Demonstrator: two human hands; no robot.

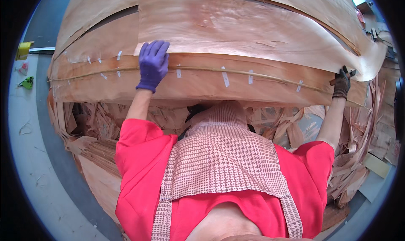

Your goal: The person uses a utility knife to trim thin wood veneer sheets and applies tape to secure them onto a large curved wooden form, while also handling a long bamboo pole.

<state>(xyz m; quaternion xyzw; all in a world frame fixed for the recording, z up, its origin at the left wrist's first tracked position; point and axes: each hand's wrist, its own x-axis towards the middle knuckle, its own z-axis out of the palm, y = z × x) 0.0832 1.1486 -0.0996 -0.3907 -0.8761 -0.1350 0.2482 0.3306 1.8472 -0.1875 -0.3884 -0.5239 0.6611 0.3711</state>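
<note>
A loose sheet of pale wood veneer lies across the stack in front of me, its right end curling up. My left hand, in a purple glove, grips the sheet's near left corner, fingers over the top. At the sheet's near right edge is my right hand, in a dark glove. Its fingers are closed around a small tool with a brown part, mostly hidden. Below the sheet, a long thin wooden strip runs across reddish veneer that bears several white tape pieces.
More veneer with long gaps lies on the far side. Torn veneer scraps fill the space under the near edge, and more scraps hang at right. A yellow object and a green scrap lie far left.
</note>
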